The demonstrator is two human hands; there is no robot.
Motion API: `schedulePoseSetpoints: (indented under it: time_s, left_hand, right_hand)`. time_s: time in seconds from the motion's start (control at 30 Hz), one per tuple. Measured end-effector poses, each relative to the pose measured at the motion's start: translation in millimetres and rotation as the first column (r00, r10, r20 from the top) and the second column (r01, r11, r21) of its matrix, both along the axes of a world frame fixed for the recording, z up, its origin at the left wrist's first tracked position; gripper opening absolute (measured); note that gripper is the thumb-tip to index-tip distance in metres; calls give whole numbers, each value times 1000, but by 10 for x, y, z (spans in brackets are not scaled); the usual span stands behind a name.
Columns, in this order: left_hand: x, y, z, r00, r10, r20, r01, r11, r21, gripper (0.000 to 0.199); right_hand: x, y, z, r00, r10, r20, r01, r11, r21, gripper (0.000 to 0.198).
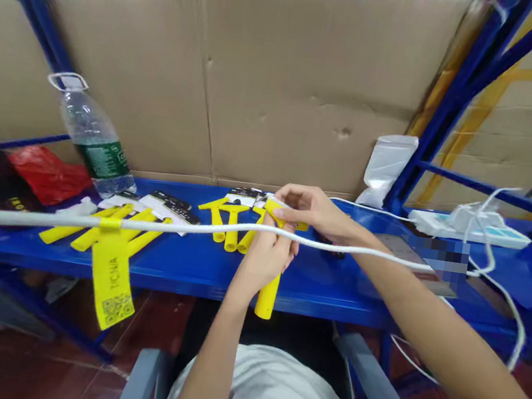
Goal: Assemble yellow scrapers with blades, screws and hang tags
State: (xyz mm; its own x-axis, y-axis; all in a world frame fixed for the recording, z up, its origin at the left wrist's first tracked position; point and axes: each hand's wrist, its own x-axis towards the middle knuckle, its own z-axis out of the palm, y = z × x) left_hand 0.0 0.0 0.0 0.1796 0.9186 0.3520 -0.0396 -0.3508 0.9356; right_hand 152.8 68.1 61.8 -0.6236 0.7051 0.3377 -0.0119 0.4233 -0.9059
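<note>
My left hand (265, 255) is closed around a yellow T-shaped scraper-like tool (267, 297), its round handle pointing down toward me over the table's front edge. At the tool's wide head, my right hand (311, 211) grips with thumb and fingers; the fingers partly cover the head. Just left of my hands lie several like tools (232, 231), with black-and-white cards (245, 195) behind them. Farther left, more yellow tools (93, 234) rest in a group beside black-and-white cards (170, 206).
A white cable (183, 227) with a yellow tag (112, 280) crosses in front of the view. Along the blue table (197, 269) stand a plastic bottle (104, 153), a red bag (49, 172) and a white power strip (474, 230). Cardboard (309, 100) walls the back.
</note>
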Motion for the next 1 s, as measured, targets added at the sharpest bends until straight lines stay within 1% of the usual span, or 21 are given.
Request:
schedulePoseSetpoints:
  time_s: [0.17,0.4,0.6,0.7,0.83,1.0]
  left_hand:
    - [9,11,-23,1000,-3,-3,3,1000,4,19]
    - [7,8,-20,1000,-24,19,23,1000,12,31]
    - [-1,-23,10,1000,-21,22,21,1000,1,20]
    - [-7,-59,52,1000,-27,12,27,1000,0,19]
    - [-8,-94,88,1000,-30,5,30,1000,-3,22]
    - [1,-61,48,999,-40,23,40,999,10,30]
  right_hand:
    - [10,-7,-6,1000,-6,0,6,1000,3,38]
    - [11,4,-13,1000,-30,6,30,999,31,38]
    - [2,-33,21,1000,-7,12,6,999,31,41]
    - [-3,-37,28,1000,-11,12,10,1000,19,42]
    - [-7,-43,32,1000,-28,14,28,1000,7,43]
    - [-6,-39,26,998,-62,3,62,998,-6,46]
